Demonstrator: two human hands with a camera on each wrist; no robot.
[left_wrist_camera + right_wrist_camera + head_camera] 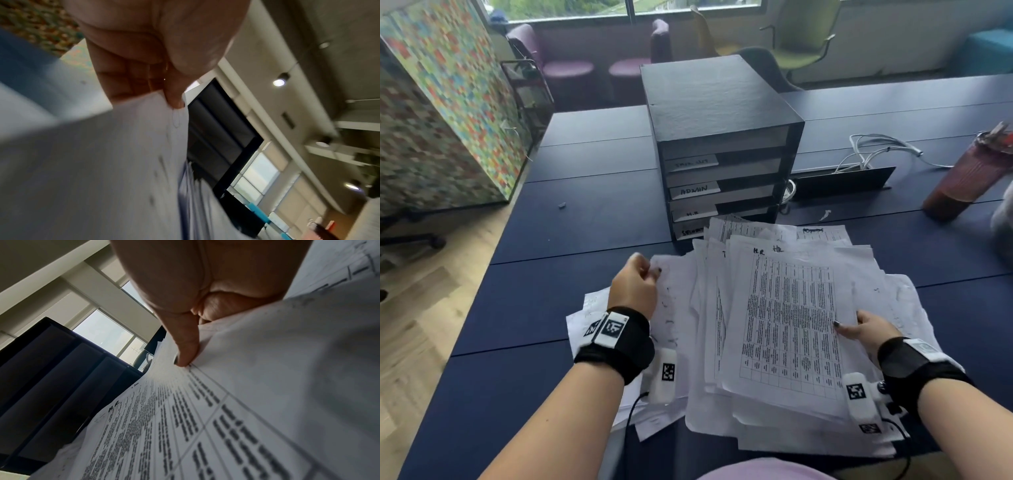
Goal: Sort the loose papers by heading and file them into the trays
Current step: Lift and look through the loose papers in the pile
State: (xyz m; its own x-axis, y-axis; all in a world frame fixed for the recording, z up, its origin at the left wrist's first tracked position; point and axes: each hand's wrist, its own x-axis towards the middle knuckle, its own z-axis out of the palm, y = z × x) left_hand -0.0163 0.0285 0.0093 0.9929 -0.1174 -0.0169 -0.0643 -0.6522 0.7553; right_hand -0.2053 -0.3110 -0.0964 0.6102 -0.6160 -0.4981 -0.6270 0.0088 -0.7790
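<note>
Loose papers point(784, 329) heaped on the dark blue desk point(592, 219), just in front of the black stacked trays point(722, 147) labelled ADMIN and H.R. Left hand point(635, 286) pinching the corner of a blank sheet point(102, 162), fingers point(174, 97) curled. Right hand point(868, 329) gripping the right edge of the table-printed H.R. sheet point(185, 426), thumb on top.

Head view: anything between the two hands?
Only paper: the H.R. sheet atop the loose pile, between left hand and right hand.
</note>
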